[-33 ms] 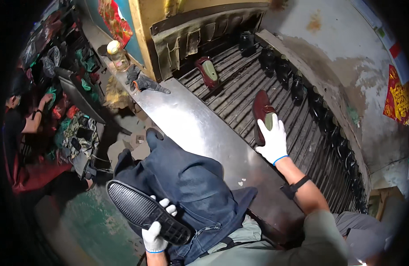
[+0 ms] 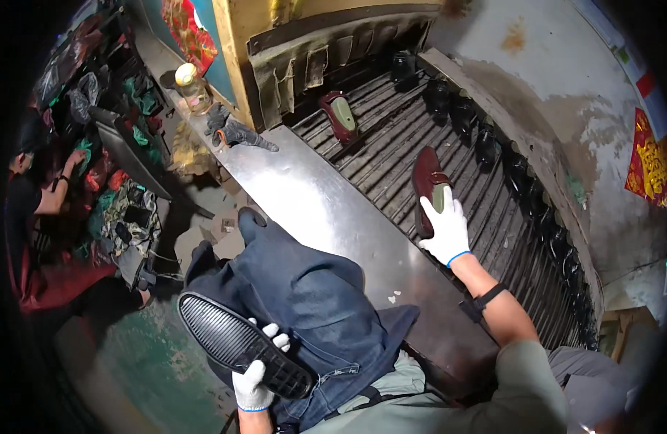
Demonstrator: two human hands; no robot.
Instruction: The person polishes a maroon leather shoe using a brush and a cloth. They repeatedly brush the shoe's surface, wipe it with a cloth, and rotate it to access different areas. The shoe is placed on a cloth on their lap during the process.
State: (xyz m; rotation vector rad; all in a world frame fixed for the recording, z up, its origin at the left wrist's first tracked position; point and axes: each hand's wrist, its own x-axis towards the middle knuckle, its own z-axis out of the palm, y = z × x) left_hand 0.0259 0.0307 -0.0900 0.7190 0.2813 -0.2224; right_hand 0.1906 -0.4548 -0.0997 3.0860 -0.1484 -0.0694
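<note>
My left hand (image 2: 254,389), in a white glove with a blue cuff, is closed around a black shoe sole (image 2: 221,329) over my lap. Its ridged tread faces up, and I cannot tell whether an upper is attached beneath. To the right, my white-gloved right hand (image 2: 448,230) grips the heel end of a maroon loafer (image 2: 429,173) with a pale green insole. That loafer rests on a rack of dark parallel bars (image 2: 391,181). Farther back on the bars sits another maroon loafer (image 2: 341,118), apart from both hands.
A shiny metal ledge (image 2: 326,202) runs between my lap and the bars. On its far end are a dark grey glove (image 2: 243,135) and a lidded jar (image 2: 194,90). Several black shoes (image 2: 485,145) line the rack's right edge. A person (image 2: 40,195) works at far left.
The black shoe sole in my left hand has shifted very slightly to the right. My right hand still grips the maroon loafer.
</note>
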